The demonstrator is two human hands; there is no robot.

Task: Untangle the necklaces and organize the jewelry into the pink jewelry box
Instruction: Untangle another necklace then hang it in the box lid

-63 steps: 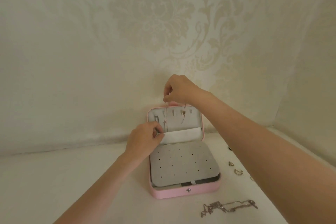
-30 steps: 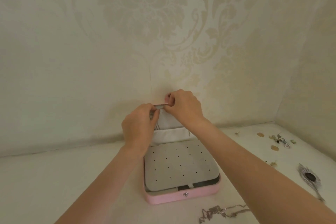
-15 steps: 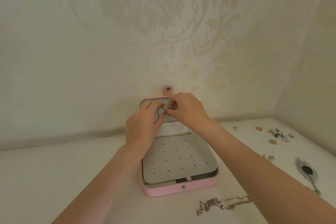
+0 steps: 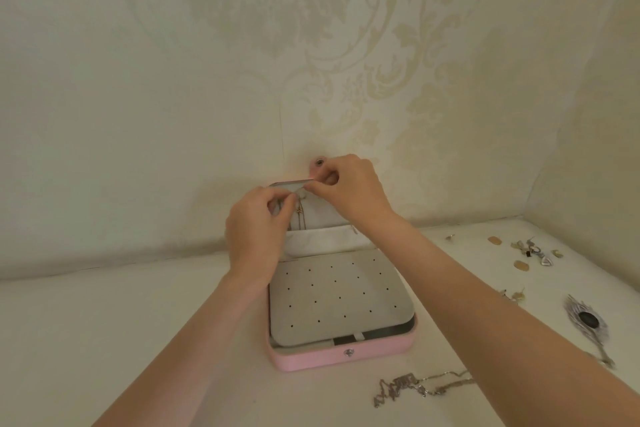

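Inside open pink jewelry box, thin necklace hanging in lid, both hands pinching at it, left hand, right hand.

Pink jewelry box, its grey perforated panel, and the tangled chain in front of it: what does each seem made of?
Pink jewelry box: probably faux leather, matte and smooth, with a small metal snap.
Grey perforated panel: looks like velvety fabric or suede, non-reflective, with rows of punched holes.
Tangled chain: silver-toned metal, thin glinting links.

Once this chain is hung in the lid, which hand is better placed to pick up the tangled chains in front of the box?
Probably the right hand. The tangled chains lie right of the box front, under the right forearm. The left hand would have to cross over the box.
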